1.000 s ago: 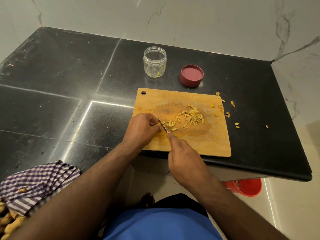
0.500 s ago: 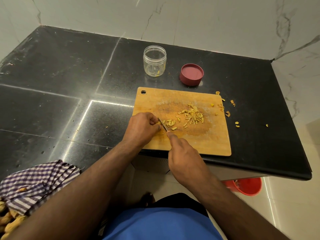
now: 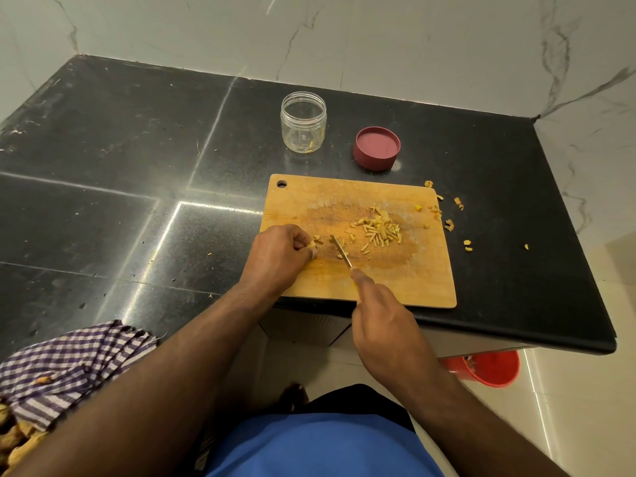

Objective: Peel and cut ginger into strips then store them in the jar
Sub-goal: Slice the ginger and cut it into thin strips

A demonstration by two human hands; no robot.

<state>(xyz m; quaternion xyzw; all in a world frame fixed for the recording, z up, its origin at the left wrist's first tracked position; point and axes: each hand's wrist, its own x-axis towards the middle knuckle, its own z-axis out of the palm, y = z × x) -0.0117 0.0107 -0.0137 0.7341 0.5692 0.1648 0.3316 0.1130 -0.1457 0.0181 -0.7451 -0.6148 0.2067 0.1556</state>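
A wooden cutting board [image 3: 406, 280] lies near the counter's front edge. A pile of yellow ginger strips [image 3: 380, 230] sits on its middle. My left hand [image 3: 278, 254] rests on the board's left side, fingers curled on a small ginger piece [image 3: 312, 245]. My right hand [image 3: 382, 311] grips a small knife [image 3: 340, 250], whose blade points away over the board just right of that piece, among a few cut bits. A clear jar [image 3: 303, 122] stands open behind the board, with a strip or two at its bottom. Its red lid [image 3: 377, 148] lies to the right.
Ginger peel scraps [image 3: 447, 215] lie scattered on the black counter [image 3: 137, 166] off the board's right edge. A checked cloth [image 3: 69, 363] with ginger roots [image 3: 13, 438] lies at the lower left. A red bucket [image 3: 488, 368] stands on the floor below the counter. Marble walls close the back and right.
The knife blade has shifted a little to the right, away from my left fingers, leaving a gap. My left hand still holds the ginger piece in place.
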